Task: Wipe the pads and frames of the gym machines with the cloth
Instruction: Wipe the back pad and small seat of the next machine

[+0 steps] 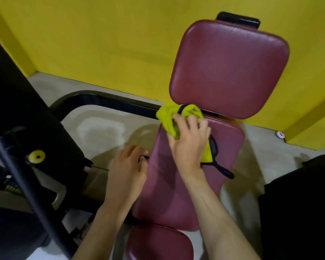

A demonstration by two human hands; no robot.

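Your right grip (189,145) clutches the bunched cloth (167,117) at the far edge of the seat pad (167,194).
Soft, light, floppy: wad it under your palm. Your left grip (128,166) rests loose-fingered, holding nothing, at the pad's left edge.

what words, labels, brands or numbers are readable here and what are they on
No readable text in this view.
Yellow-and-black striped sticker on the black machine at left: too blurred to read.
Small white round object on the floor: dark marks, too small to read.
Maroon vinyl pads and yellow-green cloth: no print visible.
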